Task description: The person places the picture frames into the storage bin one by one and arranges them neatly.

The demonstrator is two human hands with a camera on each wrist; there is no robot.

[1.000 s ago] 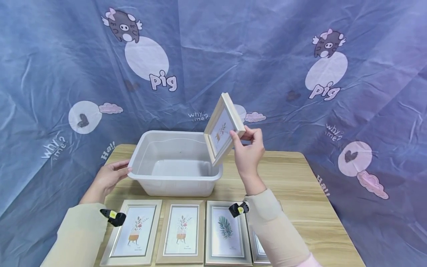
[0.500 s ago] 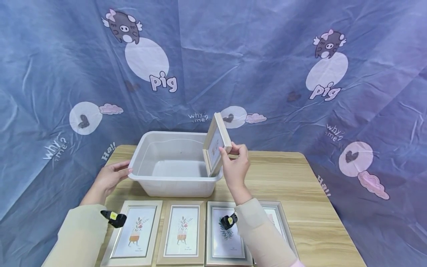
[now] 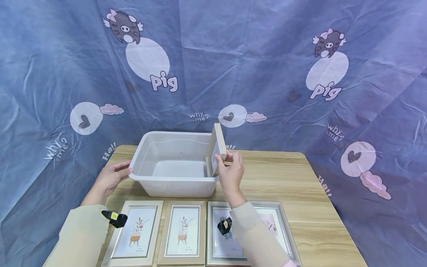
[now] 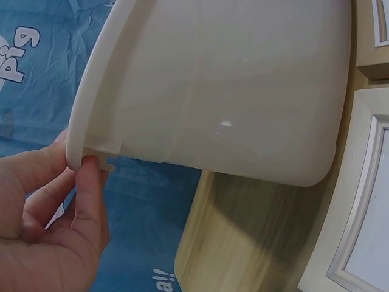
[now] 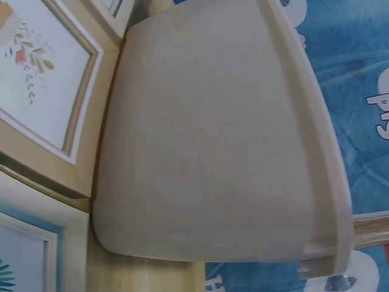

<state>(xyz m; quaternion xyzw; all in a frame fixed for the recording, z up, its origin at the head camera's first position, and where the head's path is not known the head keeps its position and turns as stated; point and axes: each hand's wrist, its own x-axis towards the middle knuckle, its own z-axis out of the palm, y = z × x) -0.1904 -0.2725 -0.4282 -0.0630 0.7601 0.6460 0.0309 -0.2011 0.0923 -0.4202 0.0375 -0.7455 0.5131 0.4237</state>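
Observation:
My right hand pinches a pale wooden picture frame by its near side. The frame stands upright and edge-on at the right end of a light grey plastic storage bin, its lower part inside the bin. In the right wrist view only a strip of the frame's edge shows past the rim, and the hand is out of sight. At the bin's left end, my left hand holds the rim; in the left wrist view the fingers grip the rim's corner.
Several picture frames lie in a row before the bin: a cream one, a tan one, a silver one with a green leaf print and another silver one partly under the right sleeve. A blue printed cloth hangs behind the wooden table.
My right hand has moved left and down with the picture frame, which has gone from tilted above the bin's right end to upright and partly inside. The left hand has stayed on the rim.

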